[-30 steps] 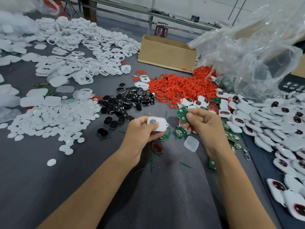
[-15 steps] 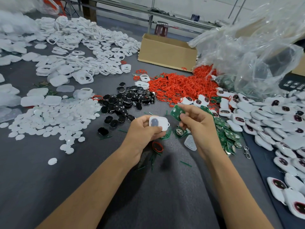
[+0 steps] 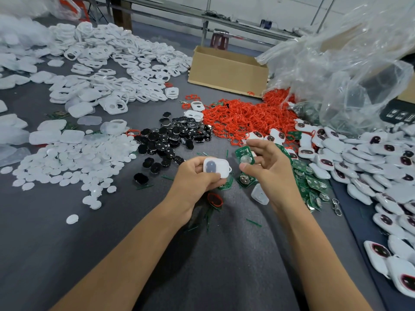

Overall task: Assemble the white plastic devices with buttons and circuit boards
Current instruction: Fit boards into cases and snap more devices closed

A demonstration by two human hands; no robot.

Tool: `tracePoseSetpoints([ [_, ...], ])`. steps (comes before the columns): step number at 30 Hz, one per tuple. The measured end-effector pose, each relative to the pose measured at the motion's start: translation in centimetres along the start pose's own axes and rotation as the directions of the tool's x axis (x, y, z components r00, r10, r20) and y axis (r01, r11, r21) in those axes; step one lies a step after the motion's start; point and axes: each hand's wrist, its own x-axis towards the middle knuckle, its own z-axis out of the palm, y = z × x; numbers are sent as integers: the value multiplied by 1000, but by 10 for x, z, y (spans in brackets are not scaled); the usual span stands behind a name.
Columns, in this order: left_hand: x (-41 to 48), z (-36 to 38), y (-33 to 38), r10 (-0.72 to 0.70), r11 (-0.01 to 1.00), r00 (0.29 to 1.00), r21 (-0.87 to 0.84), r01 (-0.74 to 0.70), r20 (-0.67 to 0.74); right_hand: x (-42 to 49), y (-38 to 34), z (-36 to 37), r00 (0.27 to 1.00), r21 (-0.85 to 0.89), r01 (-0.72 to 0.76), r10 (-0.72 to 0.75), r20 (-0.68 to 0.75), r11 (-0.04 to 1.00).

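Two parts are up off the bench in front of me. The white plastic shell (image 3: 216,167) is in my left hand (image 3: 195,178), whose fingers (image 3: 197,163) curl round its left edge and underside so that the flat face with a greyish oval patch is turned toward me. Just to its right, not touching it, is a green circuit board (image 3: 245,154) with a round silver contact. My right hand (image 3: 271,169) pinches it between the thumb below and the fingers (image 3: 258,144) above, the rest of the hand loosely spread.

Under my hands a red-rimmed dark button (image 3: 215,199) and a translucent cap (image 3: 260,194) lie on the bench (image 3: 112,243), which is covered in dark grey felt-like cloth and littered with thin green slivers. More green boards (image 3: 312,182) are heaped just right of my right wrist.

Farther out are the stock piles: white discs (image 3: 74,162) to the left, black buttons (image 3: 173,138) beyond my left hand, a tangle of red rings (image 3: 242,118) behind them, and white frames (image 3: 116,57) across the far left. Finished white devices (image 3: 370,162) with dark ovals run down the right side. A cardboard box (image 3: 226,72) sits at the bench's far edge beside a big crumpled clear plastic bag (image 3: 348,63). Beyond stand a red stool (image 3: 220,40), a metal rail (image 3: 224,19) and a pale wall.
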Motion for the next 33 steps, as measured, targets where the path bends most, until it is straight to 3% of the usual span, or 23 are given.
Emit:
tracePoseSetpoints([
  [7, 0, 0, -1, 5, 1000, 1000, 11, -5, 31, -4, -3, 5, 991, 27, -19, 15, 133, 999],
  [11, -2, 0, -1, 21, 999, 997, 22, -23, 73, -6, -1, 11, 979, -85, 35, -17, 202, 996],
  [23, 0, 0, 0, -7, 1000, 999, 21, 6, 51, -8, 3, 15, 957, -481, 276, -196, 212, 832],
  [33, 1, 2, 3, -36, 999, 999, 6, 36, 22, -8, 7, 18, 909, -533, 414, -368, 196, 738],
])
